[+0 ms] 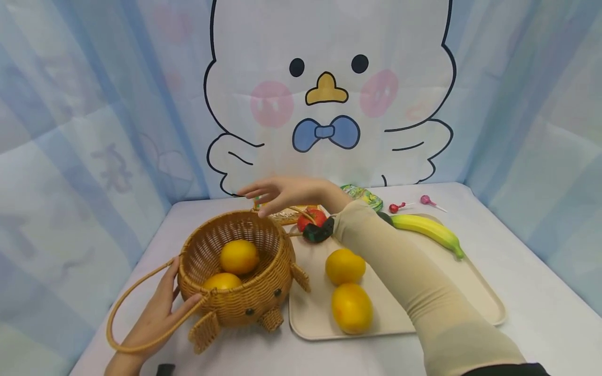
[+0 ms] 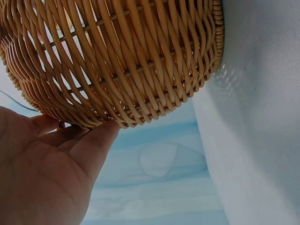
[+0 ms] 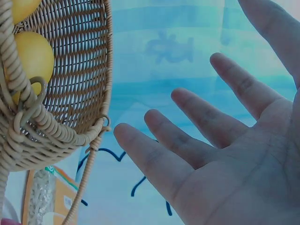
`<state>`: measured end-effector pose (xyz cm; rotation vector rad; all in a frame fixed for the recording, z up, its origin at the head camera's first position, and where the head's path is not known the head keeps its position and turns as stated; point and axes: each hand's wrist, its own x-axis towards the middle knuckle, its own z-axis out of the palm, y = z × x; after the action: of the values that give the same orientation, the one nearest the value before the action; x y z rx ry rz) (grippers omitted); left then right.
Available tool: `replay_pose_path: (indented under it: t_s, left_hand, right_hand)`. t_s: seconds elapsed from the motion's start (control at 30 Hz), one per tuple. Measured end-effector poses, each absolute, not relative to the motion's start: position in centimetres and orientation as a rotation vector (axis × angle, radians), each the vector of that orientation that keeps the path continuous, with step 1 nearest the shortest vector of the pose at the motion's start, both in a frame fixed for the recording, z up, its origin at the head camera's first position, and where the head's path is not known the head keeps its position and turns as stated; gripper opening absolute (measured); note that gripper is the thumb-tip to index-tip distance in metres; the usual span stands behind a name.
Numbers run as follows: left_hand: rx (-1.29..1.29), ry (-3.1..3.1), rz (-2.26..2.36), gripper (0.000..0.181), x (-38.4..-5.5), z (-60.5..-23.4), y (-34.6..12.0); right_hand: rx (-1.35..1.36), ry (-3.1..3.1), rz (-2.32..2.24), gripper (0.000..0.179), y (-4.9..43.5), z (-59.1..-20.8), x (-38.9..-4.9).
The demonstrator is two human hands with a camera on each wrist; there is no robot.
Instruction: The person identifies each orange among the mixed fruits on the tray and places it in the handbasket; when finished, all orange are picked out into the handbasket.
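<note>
A brown wicker basket (image 1: 240,308) with an animal face stands at the left, holding one lemon (image 1: 239,257) and a second lemon (image 1: 221,282) near the rim. My left hand (image 1: 157,308) touches its left outer side with thumb and fingers spread; a handle loop hangs over that wrist. In the left wrist view, the left thumb (image 2: 101,140) rests against the weave. Above the far rim hovers my right hand (image 1: 293,193), palm down, fingers extended. The right wrist view shows its spread fingers (image 3: 187,154) holding nothing, apart from the basket (image 3: 79,70).
A beige tray (image 1: 400,324) right of the basket bears two lemons (image 1: 351,308) and a banana (image 1: 430,232). Behind are a red apple-like fruit (image 1: 308,219), a green packet (image 1: 364,196) and two lollipops (image 1: 425,200). The right sleeve (image 1: 404,282) crosses above the tray, hiding part of it.
</note>
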<state>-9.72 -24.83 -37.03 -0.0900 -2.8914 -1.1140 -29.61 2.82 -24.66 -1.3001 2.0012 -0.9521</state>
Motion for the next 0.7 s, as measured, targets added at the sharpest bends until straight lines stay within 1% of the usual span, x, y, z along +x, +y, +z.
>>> replay_pose_path:
  t_s: [0.3,0.5,0.7]
  left_hand:
    - [-0.096,-2.89,-1.118,0.091,-9.8,-37.0,-24.8]
    - [-0.089,-2.892,-1.109,0.091,-9.7,-36.9,-24.8]
    - [-0.073,-2.91,-1.103,0.092,-9.8,-36.9,-24.8]
  right_hand:
    - [-1.264,2.043,-1.005,0.063,5.4,-24.4,-29.3]
    - [-1.216,2.146,-1.034,0.058,8.0,-24.3,-28.1]
    - [-1.176,2.252,-1.027,0.058,10.6,-24.5,-27.0]
